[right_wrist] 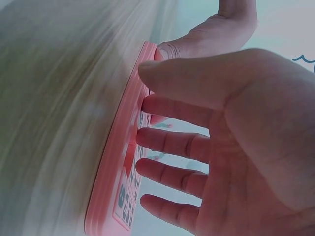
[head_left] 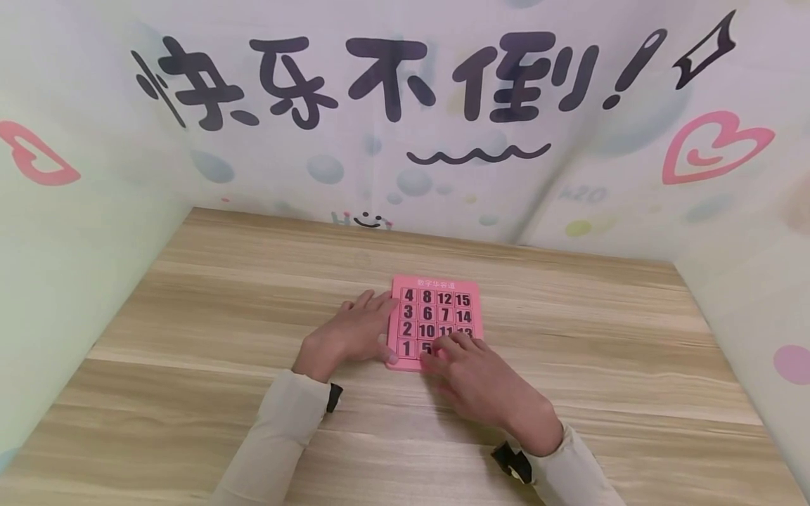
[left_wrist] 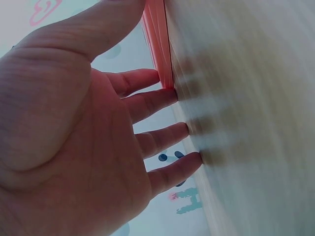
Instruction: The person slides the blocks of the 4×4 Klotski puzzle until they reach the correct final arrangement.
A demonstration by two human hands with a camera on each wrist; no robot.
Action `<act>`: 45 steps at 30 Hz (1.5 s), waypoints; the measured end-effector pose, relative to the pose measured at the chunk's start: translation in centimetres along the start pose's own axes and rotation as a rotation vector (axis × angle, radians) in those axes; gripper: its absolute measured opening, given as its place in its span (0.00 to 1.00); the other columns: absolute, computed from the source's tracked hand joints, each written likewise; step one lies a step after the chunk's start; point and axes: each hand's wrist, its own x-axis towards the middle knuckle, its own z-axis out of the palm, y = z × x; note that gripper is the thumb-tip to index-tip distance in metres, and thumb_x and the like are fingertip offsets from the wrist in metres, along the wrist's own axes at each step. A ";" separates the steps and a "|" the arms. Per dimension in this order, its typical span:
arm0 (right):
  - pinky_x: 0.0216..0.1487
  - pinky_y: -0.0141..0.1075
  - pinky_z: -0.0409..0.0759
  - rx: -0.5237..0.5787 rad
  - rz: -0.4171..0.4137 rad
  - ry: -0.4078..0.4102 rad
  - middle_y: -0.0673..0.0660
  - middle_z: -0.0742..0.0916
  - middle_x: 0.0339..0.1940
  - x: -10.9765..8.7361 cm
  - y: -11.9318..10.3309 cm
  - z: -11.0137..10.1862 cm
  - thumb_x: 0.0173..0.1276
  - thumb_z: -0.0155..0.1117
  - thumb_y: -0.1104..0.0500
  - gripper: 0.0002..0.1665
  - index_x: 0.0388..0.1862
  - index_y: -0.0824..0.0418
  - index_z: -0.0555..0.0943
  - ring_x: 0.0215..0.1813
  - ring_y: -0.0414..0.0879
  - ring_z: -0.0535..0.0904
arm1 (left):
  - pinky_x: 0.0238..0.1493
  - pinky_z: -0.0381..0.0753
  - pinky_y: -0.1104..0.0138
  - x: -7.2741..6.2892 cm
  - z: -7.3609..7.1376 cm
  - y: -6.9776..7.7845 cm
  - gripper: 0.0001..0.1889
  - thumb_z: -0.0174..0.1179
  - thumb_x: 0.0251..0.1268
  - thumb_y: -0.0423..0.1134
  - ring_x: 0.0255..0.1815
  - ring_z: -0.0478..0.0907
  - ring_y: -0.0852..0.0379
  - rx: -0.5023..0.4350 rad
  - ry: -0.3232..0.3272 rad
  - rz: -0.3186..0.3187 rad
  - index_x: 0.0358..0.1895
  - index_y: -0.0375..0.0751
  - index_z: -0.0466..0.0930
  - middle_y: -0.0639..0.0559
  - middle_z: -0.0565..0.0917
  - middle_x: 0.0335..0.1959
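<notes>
A pink sliding number puzzle [head_left: 435,314] lies flat on the table, its black numbered tiles in rows. Along its left side rests my left hand [head_left: 351,330]; the thumb touches the near left corner. In the left wrist view, the extended fingers [left_wrist: 152,102] meet the puzzle's edge and the tabletop. My right hand [head_left: 487,386] is over the lower right tiles, hiding some of them. Its nearly straight fingertips [right_wrist: 150,167] touch the puzzle face in the right wrist view, beside a recess without a tile. The right thumb [right_wrist: 172,76] lies at the near edge.
The wood-grain table [head_left: 209,302] spreads around the puzzle. A white printed backdrop [head_left: 380,176] with dark lettering rises behind it, and pale panels stand left and right. Each wrist wears a black strap [head_left: 514,464].
</notes>
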 end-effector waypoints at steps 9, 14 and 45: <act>0.60 0.49 0.77 0.011 0.021 -0.031 0.52 0.80 0.56 0.0 -0.2 0.0 0.70 0.65 0.49 0.19 0.58 0.47 0.81 0.58 0.50 0.74 | 0.79 0.42 0.43 0.0 0.0 0.0 0.51 0.72 0.57 0.51 0.82 0.37 0.41 0.001 -0.002 0.001 0.80 0.45 0.50 0.46 0.47 0.82; 0.58 0.48 0.78 0.010 0.012 -0.016 0.51 0.80 0.55 0.1 -0.1 0.0 0.69 0.65 0.49 0.19 0.58 0.47 0.81 0.57 0.49 0.74 | 0.79 0.43 0.43 0.0 0.0 0.1 0.52 0.72 0.56 0.51 0.82 0.38 0.41 0.007 -0.002 0.003 0.80 0.44 0.50 0.46 0.48 0.82; 0.60 0.55 0.77 -0.012 0.003 0.036 0.54 0.82 0.60 -1.7 2.5 -0.6 0.71 0.63 0.55 0.16 0.57 0.50 0.83 0.63 0.56 0.76 | 0.79 0.41 0.44 -0.1 -0.1 0.1 0.52 0.71 0.57 0.52 0.82 0.37 0.41 0.020 -0.006 -0.003 0.80 0.44 0.50 0.46 0.47 0.82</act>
